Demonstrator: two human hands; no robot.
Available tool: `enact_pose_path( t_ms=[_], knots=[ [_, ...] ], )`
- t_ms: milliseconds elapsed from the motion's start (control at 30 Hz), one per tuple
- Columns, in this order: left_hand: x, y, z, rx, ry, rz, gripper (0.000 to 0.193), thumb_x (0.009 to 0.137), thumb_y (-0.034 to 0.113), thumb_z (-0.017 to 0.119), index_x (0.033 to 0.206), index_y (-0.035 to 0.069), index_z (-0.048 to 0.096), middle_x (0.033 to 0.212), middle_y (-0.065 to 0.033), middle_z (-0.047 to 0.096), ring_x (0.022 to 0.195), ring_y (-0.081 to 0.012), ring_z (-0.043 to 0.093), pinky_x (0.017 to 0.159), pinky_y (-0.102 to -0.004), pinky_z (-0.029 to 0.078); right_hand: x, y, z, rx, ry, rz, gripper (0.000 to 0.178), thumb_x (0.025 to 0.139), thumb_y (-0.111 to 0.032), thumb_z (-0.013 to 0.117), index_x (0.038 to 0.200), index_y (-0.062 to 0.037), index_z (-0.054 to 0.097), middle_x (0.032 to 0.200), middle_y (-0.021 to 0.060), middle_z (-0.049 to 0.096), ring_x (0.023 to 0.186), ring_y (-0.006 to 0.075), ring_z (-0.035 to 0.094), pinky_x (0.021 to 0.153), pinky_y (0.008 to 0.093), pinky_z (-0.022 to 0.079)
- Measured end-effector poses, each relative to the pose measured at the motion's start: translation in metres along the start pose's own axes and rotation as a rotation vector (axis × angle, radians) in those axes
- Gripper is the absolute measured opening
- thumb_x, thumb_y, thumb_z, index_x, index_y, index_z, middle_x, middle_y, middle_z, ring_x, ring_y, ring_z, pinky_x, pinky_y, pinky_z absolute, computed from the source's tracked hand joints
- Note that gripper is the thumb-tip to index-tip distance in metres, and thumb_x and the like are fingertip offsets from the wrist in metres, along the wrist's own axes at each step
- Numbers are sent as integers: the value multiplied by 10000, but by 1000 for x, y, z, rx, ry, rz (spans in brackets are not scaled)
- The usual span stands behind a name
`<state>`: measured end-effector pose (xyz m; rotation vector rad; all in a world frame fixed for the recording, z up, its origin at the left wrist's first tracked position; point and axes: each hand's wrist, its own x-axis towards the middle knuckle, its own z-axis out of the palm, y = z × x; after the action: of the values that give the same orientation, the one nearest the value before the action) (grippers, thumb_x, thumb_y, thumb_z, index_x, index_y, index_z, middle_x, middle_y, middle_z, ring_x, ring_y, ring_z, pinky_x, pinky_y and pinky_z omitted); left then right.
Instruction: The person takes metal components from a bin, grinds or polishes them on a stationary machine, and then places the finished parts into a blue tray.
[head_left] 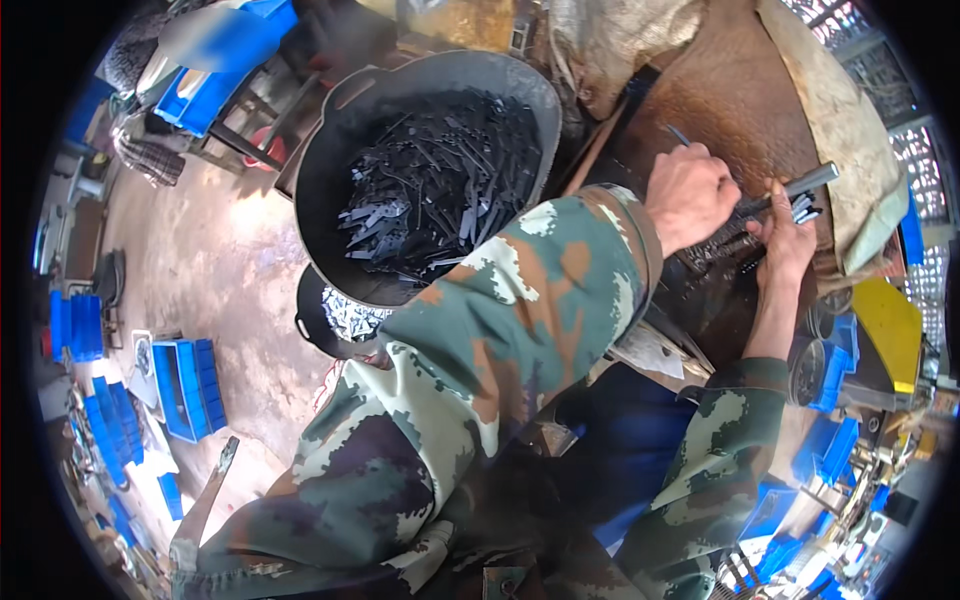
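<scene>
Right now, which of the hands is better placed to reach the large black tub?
Probably the left hand: it is nearer the large black tub, while the right hand grips silvery pieces.

Left sleeve [520, 310]: long, loose camouflage cloth; blotches of green, pale grey-green, rust-brown, dark purplish; ragged, blocky edges. Folds and creases heavy around elbow. Cuff wide, brownish at rim. Right sleeve [705, 470]: same pattern, darker in tone; cuff dark green-brown. Left hand [693, 195], right hand [790, 240]: bare. Jacket front [470, 560]: mostly dark; small squarish tab [503, 582] at lower edge, perhaps fastening, too dim to confirm.
</scene>
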<state>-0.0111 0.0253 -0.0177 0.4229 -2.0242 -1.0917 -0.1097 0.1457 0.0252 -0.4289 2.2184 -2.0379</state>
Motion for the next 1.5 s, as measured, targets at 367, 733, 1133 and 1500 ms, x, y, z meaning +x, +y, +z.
enact_pose_path(
  t_ms=[367, 733, 1133, 1500],
  knots=[
    [9, 5, -25, -179, -13, -22, 253, 837, 252, 621, 872, 24, 727, 916, -192, 647, 912, -376, 621, 840, -466, 491, 15, 6, 3, -81, -28, -29, 314, 938, -198, 686, 1195, -42, 594, 1048, 60, 714, 499, 15, 395, 473, 228, 492],
    [-11, -104, -269, 579, -238, -237, 297, 922, 302, 596, 967, 28, 700, 802, -158, 658, 746, -266, 623, 745, -374, 496, 24, 7, 4, -88, -18, -13, 281, 912, -218, 714, 1119, -34, 666, 818, -19, 642, 556, 29, 442, 509, 239, 522],
    [-91, -222, -314, 926, -183, -716, 613, 837, 543, 632, 1028, -38, 682, 1017, -265, 687, 1034, -404, 651, 900, -460, 499, 17, 7, -1, -102, -12, 3, 284, 907, -249, 726, 1102, -45, 687, 810, -41, 632, 571, 28, 444, 522, 232, 516],
    [-102, -257, -354, 122, 281, -657, 162, 880, 187, 587, 948, 41, 580, 774, -92, 684, 608, -152, 659, 500, -287, 491, 19, 5, 8, -146, -41, -9, 327, 908, -276, 722, 1147, -58, 675, 969, 10, 702, 602, 55, 500, 531, 238, 521]
  ],
)
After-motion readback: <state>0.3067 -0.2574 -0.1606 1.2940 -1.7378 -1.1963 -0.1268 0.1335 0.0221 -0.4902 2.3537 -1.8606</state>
